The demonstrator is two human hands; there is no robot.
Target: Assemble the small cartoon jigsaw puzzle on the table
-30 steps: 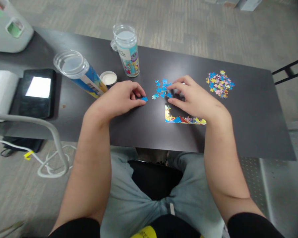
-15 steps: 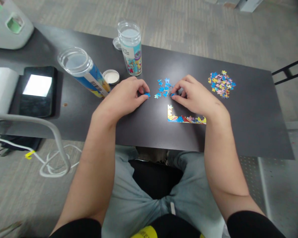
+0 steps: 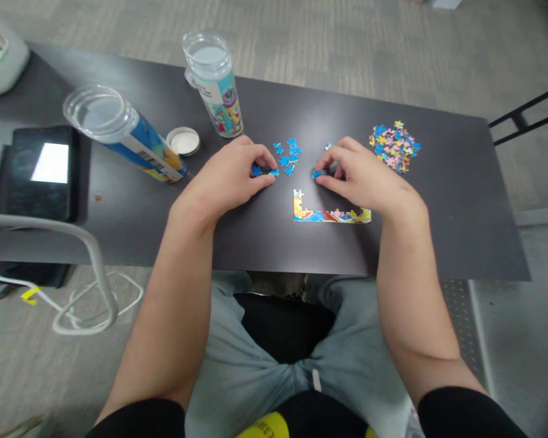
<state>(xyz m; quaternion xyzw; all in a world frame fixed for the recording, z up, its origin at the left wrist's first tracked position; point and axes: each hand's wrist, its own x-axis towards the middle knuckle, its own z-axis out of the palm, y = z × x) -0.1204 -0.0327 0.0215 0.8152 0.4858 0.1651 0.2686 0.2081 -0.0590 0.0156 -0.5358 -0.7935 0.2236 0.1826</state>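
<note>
My left hand (image 3: 228, 179) rests on the dark table (image 3: 461, 213) and pinches a small blue puzzle piece (image 3: 257, 171) at its fingertips. My right hand (image 3: 363, 179) pinches another blue piece (image 3: 316, 174) just right of it. Between the two hands lies a small cluster of blue pieces (image 3: 286, 156). An L-shaped strip of joined pieces (image 3: 329, 214) lies on the table below my right hand.
A heap of mixed coloured pieces (image 3: 394, 145) sits at the right. One clear puzzle tube (image 3: 214, 85) stands upright, another (image 3: 119, 131) lies tilted, with a white lid (image 3: 184, 141) between them. A tablet (image 3: 36, 173) lies at the left, a grey tube frame (image 3: 73, 234) nearer me.
My left hand has slid right towards the blue cluster with its piece. My right hand drew back from the cluster, holding a blue piece.
</note>
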